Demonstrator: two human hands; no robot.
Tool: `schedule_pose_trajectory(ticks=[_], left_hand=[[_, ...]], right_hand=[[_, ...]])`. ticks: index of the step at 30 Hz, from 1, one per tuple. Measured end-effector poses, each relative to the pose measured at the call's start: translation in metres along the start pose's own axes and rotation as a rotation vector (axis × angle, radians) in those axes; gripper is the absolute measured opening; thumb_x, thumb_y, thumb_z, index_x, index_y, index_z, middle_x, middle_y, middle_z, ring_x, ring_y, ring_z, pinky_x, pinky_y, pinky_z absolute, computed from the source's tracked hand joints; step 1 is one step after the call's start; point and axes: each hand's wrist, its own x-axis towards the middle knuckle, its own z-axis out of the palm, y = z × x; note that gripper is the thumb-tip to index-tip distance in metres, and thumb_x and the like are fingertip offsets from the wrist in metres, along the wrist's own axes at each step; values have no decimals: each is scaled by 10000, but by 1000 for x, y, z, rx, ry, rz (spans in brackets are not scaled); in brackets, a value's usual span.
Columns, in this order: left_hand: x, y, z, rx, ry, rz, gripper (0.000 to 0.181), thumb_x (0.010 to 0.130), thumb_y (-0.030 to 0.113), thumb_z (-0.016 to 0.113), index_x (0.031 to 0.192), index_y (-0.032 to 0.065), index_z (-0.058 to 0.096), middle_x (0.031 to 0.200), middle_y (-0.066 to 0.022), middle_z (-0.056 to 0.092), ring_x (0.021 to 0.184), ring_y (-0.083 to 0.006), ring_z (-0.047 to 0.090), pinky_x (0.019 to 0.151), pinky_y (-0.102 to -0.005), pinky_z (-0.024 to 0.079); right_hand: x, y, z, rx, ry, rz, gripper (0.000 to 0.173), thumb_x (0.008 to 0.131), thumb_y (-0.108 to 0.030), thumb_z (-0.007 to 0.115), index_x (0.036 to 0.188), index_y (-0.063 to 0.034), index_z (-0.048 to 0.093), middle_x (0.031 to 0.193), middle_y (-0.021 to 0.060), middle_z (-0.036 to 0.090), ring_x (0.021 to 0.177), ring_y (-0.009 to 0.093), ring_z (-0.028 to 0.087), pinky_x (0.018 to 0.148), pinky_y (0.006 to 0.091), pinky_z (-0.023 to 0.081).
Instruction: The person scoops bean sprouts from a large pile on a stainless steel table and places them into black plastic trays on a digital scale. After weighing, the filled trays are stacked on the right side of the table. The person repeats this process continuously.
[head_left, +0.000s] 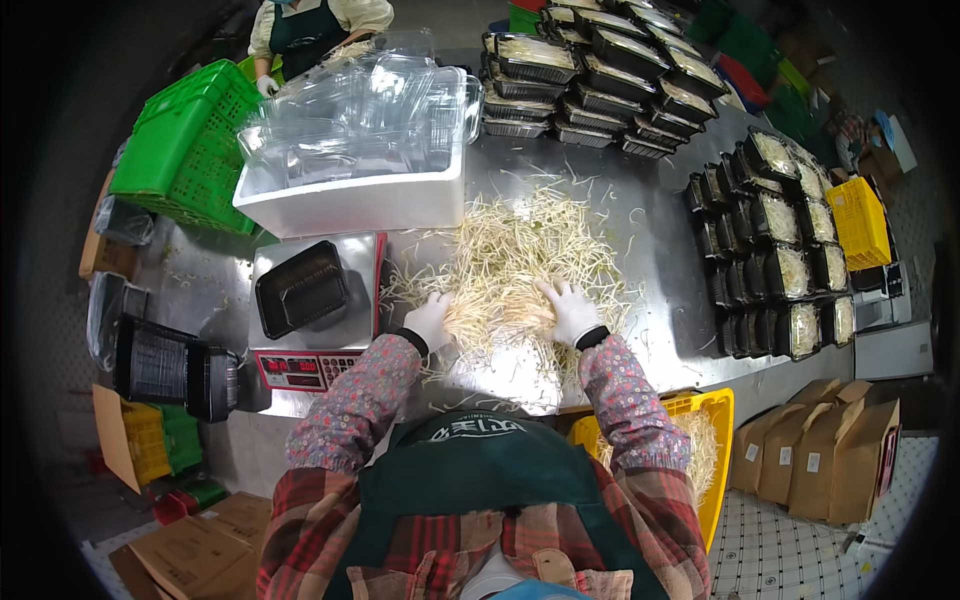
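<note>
A loose heap of bean sprouts (525, 240) is spread over the steel table in front of me. My left hand (431, 321), in a white glove, touches the near left side of the heap; sprouts partly hide its fingertips. On the opposite side my right hand (571, 309), also gloved, lies against the sprouts with its fingers spread. Between the two hands is a denser bunch of sprouts (499, 315). To the left, a black plastic tray (302, 289) sits tilted on the platform of a digital scale (315, 367) with a lit red display.
Behind the scale, a white foam box (352, 206) holds clear plastic lids (360, 112), beside a green crate (180, 142). Nested black trays (161, 364) stand at left. Filled trays are stacked far back (600, 67) and right (780, 247). A yellow crate (716, 480) of sprouts is below. A co-worker (307, 37) stands opposite.
</note>
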Motion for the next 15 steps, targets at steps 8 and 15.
schedule_pose_trajectory(ticks=[8, 15], left_hand=[[-39, 8, -38, -104, 162, 369, 434, 739, 138, 733, 1158, 177, 625, 1029, -61, 642, 887, -309, 659, 742, -403, 546], [-59, 38, 23, 72, 71, 326, 692, 679, 190, 751, 1338, 169, 539, 1303, -92, 513, 1156, -293, 538, 893, -405, 478]], right_hand=[[-11, 24, -49, 432, 325, 65, 665, 651, -277, 778, 1287, -196, 601, 1180, 86, 632, 1030, 281, 653, 888, 380, 533], [16, -65, -1, 329, 61, -115, 829, 647, -299, 803, 1408, -228, 482, 1365, 114, 502, 1188, 312, 564, 941, 428, 509]])
